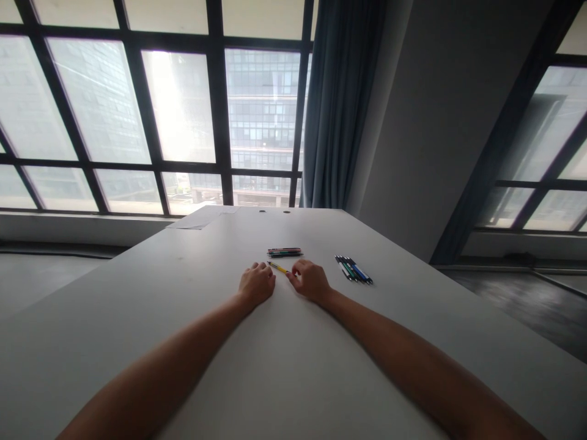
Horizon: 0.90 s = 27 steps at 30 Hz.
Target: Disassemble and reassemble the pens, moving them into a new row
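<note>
while both arms stretch forward, fingers [290, 275] pinch yellow pen [277, 267] – left hand [257, 283] curled

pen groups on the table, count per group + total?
Yellow pen held between the left hand and right hand: 1
Bundle beyond the hands: 1 group, single pens too small to count
Bundle to the right: 1 group, single pens too small to count
Total: 3 groups on the table
</note>
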### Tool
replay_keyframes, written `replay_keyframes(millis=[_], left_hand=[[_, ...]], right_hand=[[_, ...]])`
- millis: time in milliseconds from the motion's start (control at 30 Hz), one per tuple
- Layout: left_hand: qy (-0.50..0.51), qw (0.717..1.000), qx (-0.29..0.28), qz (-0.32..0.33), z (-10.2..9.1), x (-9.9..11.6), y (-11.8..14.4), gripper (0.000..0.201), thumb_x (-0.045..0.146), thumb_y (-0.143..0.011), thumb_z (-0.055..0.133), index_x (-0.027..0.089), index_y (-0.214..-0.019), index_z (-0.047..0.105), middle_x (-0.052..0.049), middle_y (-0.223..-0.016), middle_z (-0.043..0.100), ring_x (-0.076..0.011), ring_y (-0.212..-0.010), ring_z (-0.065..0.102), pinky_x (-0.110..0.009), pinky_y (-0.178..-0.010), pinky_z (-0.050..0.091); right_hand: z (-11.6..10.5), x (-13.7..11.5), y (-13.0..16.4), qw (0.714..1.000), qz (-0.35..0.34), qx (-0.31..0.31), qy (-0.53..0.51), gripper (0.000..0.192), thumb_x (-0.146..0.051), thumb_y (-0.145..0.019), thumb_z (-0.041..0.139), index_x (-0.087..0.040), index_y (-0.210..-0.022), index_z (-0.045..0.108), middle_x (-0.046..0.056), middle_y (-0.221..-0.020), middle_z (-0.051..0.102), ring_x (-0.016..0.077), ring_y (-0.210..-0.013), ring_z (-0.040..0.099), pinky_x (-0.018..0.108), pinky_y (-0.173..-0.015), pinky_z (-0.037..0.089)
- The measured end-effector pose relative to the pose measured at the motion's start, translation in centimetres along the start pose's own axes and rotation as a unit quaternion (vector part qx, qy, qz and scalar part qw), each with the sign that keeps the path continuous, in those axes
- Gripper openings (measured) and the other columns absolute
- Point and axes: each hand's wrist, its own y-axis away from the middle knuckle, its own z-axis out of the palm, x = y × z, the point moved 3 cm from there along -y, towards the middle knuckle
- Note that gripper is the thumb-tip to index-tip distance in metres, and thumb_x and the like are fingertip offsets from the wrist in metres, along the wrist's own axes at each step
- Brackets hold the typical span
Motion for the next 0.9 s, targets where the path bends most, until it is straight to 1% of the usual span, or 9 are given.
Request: replay_keyframes(millis=[100,233,367,433,500,567,633,767,900], left_hand=[[0.005,1.0,-0.004,0.001,0.0,0.0,0.0,0.027,0.034,-0.09,0.043,0.019,-0.091,0.066,-0.008,-0.104,0.064,-0.0229,-0.1,0.055,-0.035,-0.082,0.046],[0.018,1.0,0.007,0.007,0.1,0.0,-0.1,0.025,0.032,-0.09,0.045,0.019,-0.099,0.064,-0.009,-0.107,0.063,-0.0239,-0.102,0.055,-0.037,-0.085,0.045],[0.048,0.996,0.049,0.065,0.1,0.1,-0.1,0.031,0.034,-0.088,0.051,0.02,-0.114,0.059,-0.008,-0.116,0.061,-0.0241,-0.109,0.053,-0.04,-0.092,0.042],[0.067,0.991,0.05,0.102,0.1,0.2,-0.1,0.032,0.035,-0.088,0.052,0.022,-0.117,0.059,-0.007,-0.119,0.061,-0.0229,-0.112,0.052,-0.039,-0.096,0.04],[0.079,0.989,0.036,0.117,0.3,0.2,-0.1,0.032,0.036,-0.088,0.053,0.023,-0.116,0.06,-0.005,-0.119,0.062,-0.0223,-0.113,0.052,-0.039,-0.098,0.039],[0.084,0.99,0.017,0.108,0.4,0.1,-0.2,0.031,0.039,-0.088,0.054,0.024,-0.113,0.063,-0.005,-0.118,0.063,-0.0224,-0.112,0.053,-0.039,-0.097,0.039],[0.084,0.992,0.0,0.093,0.5,0.0,-0.3,0.028,0.04,-0.089,0.052,0.024,-0.109,0.065,-0.004,-0.115,0.065,-0.022,-0.11,0.054,-0.038,-0.096,0.04],[0.07,0.993,-0.021,0.09,0.4,0.0,-0.2,0.026,0.036,-0.092,0.046,0.025,-0.096,0.069,-0.004,-0.107,0.066,-0.0206,-0.103,0.056,-0.036,-0.091,0.043],[0.07,0.994,-0.016,0.082,0.3,0.0,-0.2,0.023,0.031,-0.093,0.044,0.023,-0.095,0.066,-0.005,-0.105,0.065,-0.0201,-0.103,0.055,-0.034,-0.089,0.043]], right_hand=[[0.5,1.2,-0.3,0.999,0.031,0.012,0.008,0.023,-0.035,-0.083,0.063,-0.016,-0.096,0.065,0.009,-0.099,0.062,0.0207,-0.095,0.054,0.029,-0.081,0.039],[1.2,2.1,-0.5,0.999,0.045,-0.015,-0.002,0.012,-0.029,-0.082,0.064,-0.018,-0.085,0.07,0.008,-0.097,0.061,0.0208,-0.096,0.053,0.031,-0.084,0.039],[1.2,1.8,-0.4,0.999,0.004,-0.027,-0.044,0.009,-0.026,-0.082,0.065,-0.02,-0.084,0.071,0.006,-0.096,0.061,0.0194,-0.095,0.054,0.03,-0.084,0.039],[1.0,1.5,-0.4,0.997,-0.027,-0.027,-0.064,0.011,-0.028,-0.082,0.066,-0.021,-0.089,0.071,0.005,-0.098,0.062,0.0187,-0.096,0.054,0.03,-0.085,0.038],[0.8,1.5,-0.4,0.998,-0.022,-0.013,-0.056,0.016,-0.032,-0.087,0.061,-0.02,-0.092,0.07,0.006,-0.098,0.063,0.0188,-0.096,0.054,0.03,-0.085,0.037],[0.5,2.0,-0.5,1.0,0.024,0.007,-0.014,0.02,-0.03,-0.09,0.053,-0.018,-0.09,0.069,0.007,-0.097,0.063,0.0194,-0.095,0.053,0.03,-0.084,0.036],[0.1,2.7,-0.6,0.997,0.062,0.015,0.042,0.02,-0.026,-0.089,0.051,-0.016,-0.084,0.067,0.009,-0.095,0.062,0.0206,-0.094,0.052,0.031,-0.081,0.034],[-0.2,3.5,-0.6,0.99,0.079,-0.003,0.113,0.014,-0.023,-0.081,0.056,-0.014,-0.077,0.067,0.012,-0.092,0.062,0.0239,-0.092,0.051,0.034,-0.078,0.032],[-0.1,3.7,-0.5,0.987,0.097,-0.032,0.123,0.017,-0.022,-0.082,0.054,-0.014,-0.076,0.068,0.014,-0.092,0.062,0.0257,-0.091,0.052,0.036,-0.076,0.033]])
